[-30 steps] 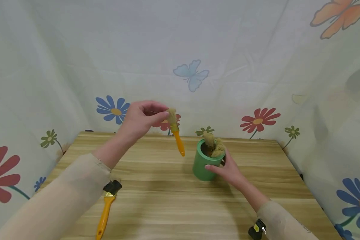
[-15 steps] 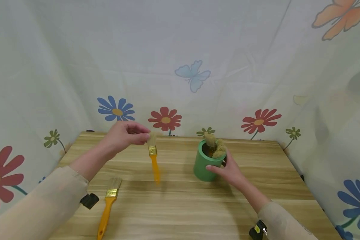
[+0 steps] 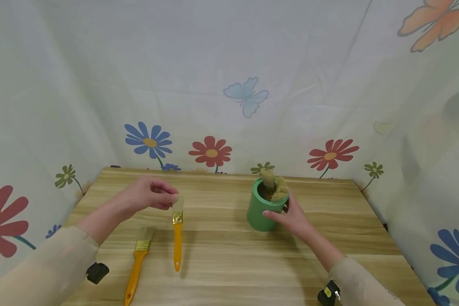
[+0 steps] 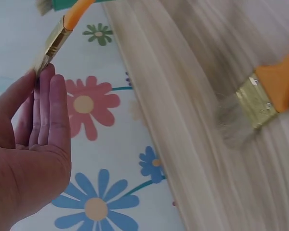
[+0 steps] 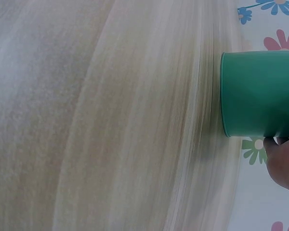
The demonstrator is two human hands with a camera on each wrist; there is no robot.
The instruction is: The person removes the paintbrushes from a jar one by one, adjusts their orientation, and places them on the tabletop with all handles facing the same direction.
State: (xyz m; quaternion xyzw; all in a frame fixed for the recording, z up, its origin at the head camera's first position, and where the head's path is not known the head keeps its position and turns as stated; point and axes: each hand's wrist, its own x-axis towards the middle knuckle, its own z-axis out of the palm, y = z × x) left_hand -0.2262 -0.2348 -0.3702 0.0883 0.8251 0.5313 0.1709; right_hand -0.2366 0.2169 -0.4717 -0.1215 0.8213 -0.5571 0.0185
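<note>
My left hand (image 3: 153,195) pinches a paintbrush (image 3: 177,242) by its bristle tip, between thumb and fingers. The orange handle hangs down toward me, close over the table. In the left wrist view the same paintbrush (image 4: 58,38) shows its gold ferrule just beyond the fingertips. A second, wider paintbrush (image 3: 137,267) lies on the table left of it, bristles pointing away. My right hand (image 3: 292,216) holds a green cup (image 3: 262,214) around its right side, thumb in front. Brushes with tan bristles (image 3: 267,177) stick up out of the cup, handles hidden inside.
The wooden table (image 3: 229,263) ends at a pale cloth backdrop (image 3: 199,63) printed with flowers and butterflies. Black wrist cameras sit on both sleeves, the left camera (image 3: 97,273) near the wider brush.
My left hand has moved left and down with the paintbrush, which swung from tilted to nearly straight. The wider brush came into fuller view. My right hand and the cup stayed put.
</note>
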